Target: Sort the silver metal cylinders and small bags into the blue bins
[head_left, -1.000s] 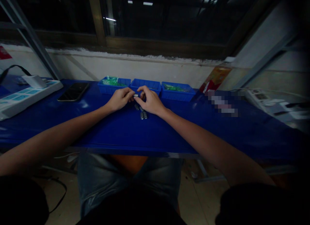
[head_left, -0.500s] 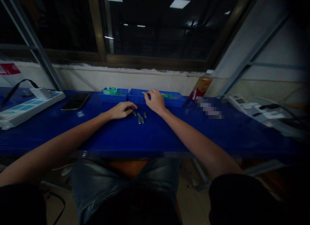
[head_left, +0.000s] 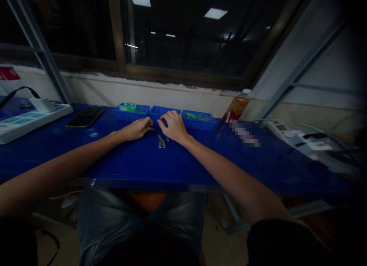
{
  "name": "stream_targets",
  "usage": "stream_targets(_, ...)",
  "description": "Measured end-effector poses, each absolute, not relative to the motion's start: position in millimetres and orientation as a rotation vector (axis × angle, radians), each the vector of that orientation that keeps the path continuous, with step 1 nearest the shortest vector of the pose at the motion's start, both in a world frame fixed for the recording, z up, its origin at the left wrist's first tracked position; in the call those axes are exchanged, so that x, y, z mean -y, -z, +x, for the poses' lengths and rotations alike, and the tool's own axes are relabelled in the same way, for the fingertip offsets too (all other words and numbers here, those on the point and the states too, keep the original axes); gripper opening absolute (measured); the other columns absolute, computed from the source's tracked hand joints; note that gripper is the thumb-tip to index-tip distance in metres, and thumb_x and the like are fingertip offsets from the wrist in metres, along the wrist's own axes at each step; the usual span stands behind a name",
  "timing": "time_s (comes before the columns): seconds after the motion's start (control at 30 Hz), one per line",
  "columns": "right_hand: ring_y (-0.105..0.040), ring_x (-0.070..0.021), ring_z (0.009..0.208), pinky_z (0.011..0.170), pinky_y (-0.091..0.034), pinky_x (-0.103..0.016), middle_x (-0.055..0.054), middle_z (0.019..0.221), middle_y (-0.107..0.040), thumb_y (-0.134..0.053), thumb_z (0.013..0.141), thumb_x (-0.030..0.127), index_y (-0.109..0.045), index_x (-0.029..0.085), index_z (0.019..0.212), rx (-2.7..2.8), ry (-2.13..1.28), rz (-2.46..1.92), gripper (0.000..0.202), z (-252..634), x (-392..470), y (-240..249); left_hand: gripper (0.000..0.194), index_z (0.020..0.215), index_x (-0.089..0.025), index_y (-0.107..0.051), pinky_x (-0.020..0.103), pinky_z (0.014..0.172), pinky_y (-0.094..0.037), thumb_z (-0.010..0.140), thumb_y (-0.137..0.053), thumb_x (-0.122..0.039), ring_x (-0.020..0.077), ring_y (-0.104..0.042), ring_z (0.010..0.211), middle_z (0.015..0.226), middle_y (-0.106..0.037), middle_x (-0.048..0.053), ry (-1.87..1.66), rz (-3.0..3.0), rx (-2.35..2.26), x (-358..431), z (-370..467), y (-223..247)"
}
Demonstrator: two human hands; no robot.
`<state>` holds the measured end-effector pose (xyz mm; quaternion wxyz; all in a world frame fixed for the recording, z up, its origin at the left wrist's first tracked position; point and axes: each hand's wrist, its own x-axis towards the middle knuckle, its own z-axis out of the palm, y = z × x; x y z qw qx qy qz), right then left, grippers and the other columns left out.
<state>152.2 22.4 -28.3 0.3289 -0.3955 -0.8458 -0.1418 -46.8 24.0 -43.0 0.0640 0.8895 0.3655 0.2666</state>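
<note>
With the small metal cylinders (head_left: pixel 163 144) as the centre of a clock and twelve towards the window (head_left: pixel 186 40), four of them show in a loose cluster on the blue tabletop (head_left: pixel 129 163), one partly covered by the right hand (head_left: pixel 173 126). That hand sits at one o'clock, knuckles raised, its fingers bent with the thumb apart from them; whether they hold anything cannot be told. The left hand (head_left: pixel 137 128) is near ten o'clock, its fingers curled in towards the thumb; something dark and small may show at their tips, but a grip cannot be made out. Beyond the hands stand three blue boxes: the left box (head_left: pixel 131 115) at eleven o'clock with green plastic (head_left: pixel 127 106) in it, the middle box (head_left: pixel 155 114) at twelve, partly behind the right hand, and the right box (head_left: pixel 199 125) at two, also with something green inside. A phone (head_left: pixel 84 117) lies flat towards ten o'clock, just beside a white power strip (head_left: pixel 34 122). A bottle (head_left: pixel 239 105) stands farther out at two o'clock.
</note>
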Motion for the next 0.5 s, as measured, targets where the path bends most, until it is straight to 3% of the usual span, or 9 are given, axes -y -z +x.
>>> stream_targets(0.23,-0.045,-0.0227,0.094,0.076,-0.031,-0.035,-0.009,0.1,-0.057,-0.05,0.081,0.029,-0.053,0.014,0.103,2.391,0.415,-0.896,0.027,136.2,-5.2,29.5,0.006,0.085,-0.019,-0.034,0.026,0.06,-0.038,0.082,-0.039,-0.019,0.0112,-0.044,0.063,0.075,-0.045,0.002,-1.186,2.605,-1.154,-18.4,-37.5,42.4)
stream_targets(0.5,-0.047,-0.0197,0.087,0.072,-0.031,-0.032,-0.007,0.093,-0.057,-0.044,0.086,0.026,-0.054,0.016,0.092,2.378,0.419,-0.93,0.016,140.2,-13.4,31.7,0.012,0.096,-0.017,-0.037,0.024,0.055,-0.042,0.084,-0.039,-0.02,0.0108,-0.05,0.06,0.073,-0.049,0.001,-1.165,2.488,-1.095,-15.7,-35.4,38.2)
